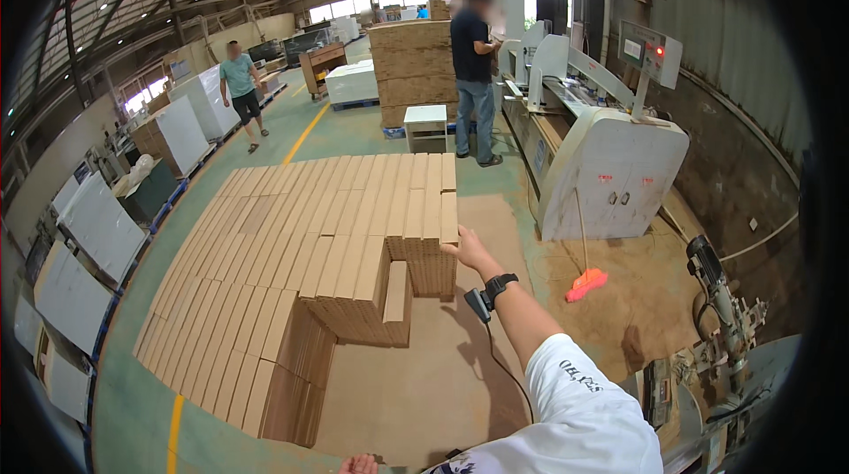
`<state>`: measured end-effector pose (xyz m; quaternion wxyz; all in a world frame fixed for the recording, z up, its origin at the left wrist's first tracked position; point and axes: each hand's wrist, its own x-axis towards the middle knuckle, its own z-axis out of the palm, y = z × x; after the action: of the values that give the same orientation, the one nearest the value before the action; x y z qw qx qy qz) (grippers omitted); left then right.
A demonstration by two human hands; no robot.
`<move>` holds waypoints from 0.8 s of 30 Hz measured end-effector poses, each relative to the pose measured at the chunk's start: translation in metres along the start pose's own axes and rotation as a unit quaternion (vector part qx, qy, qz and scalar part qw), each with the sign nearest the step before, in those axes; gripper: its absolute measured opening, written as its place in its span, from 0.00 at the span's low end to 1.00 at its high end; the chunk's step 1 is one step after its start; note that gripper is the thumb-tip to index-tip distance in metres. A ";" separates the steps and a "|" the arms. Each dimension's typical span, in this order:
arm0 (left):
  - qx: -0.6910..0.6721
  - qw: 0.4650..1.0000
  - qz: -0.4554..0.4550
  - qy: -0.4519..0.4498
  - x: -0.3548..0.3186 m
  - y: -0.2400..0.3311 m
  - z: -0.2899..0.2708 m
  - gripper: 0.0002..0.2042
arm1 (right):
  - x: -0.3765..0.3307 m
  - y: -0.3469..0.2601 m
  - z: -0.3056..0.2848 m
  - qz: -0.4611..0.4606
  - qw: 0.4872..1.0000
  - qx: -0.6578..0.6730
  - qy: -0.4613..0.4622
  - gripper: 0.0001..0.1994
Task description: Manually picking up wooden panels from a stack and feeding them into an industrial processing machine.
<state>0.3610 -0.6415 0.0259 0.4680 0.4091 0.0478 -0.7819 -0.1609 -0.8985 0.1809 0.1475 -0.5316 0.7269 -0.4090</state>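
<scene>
While the right hand reaches out with fingers spread flat against the corner bundle of the stacked cardboard sheets, it grips nothing. Only the left hand's fingertips show at the lower edge, so I cannot tell their state. An orange broom lies on the floor nearby.

Right arm outstretched, right hand flat — fingers extended

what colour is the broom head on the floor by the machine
Bright orange-red broom head, seen in the head view, right of the right hand.
</scene>
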 end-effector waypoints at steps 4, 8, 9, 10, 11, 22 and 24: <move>0.007 0.986 0.037 -0.162 0.008 -0.005 -0.020 0.21 | 0.008 0.012 -0.005 0.034 0.999 0.017 0.003 0.28; 0.154 0.986 0.046 -0.039 0.001 -0.005 -0.009 0.26 | 0.014 0.010 -0.003 0.013 1.000 -0.005 0.018 0.26; 0.039 0.992 0.030 -0.112 0.010 -0.008 -0.035 0.25 | 0.014 0.003 -0.002 -0.012 1.000 0.016 0.023 0.23; -0.076 0.980 0.007 -0.185 0.011 -0.010 -0.041 0.24 | 0.013 0.003 -0.001 -0.011 1.000 0.017 0.022 0.23; -0.075 0.980 0.007 -0.184 0.010 -0.011 -0.049 0.24 | 0.011 0.004 -0.001 0.001 1.000 0.001 0.025 0.24; 0.054 0.948 -0.268 -0.162 0.067 -0.003 -0.008 0.11 | -0.204 0.034 -0.002 0.214 0.926 0.292 -0.107 0.28; 0.181 0.944 -0.236 -0.144 0.050 -0.012 0.046 0.09 | -0.273 0.038 -0.025 0.279 0.910 0.273 -0.140 0.27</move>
<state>0.3129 -0.6899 0.0185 0.1899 0.3465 -0.0673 -0.9162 -0.0953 -0.6403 0.1073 0.4948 -0.2981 0.6774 -0.4554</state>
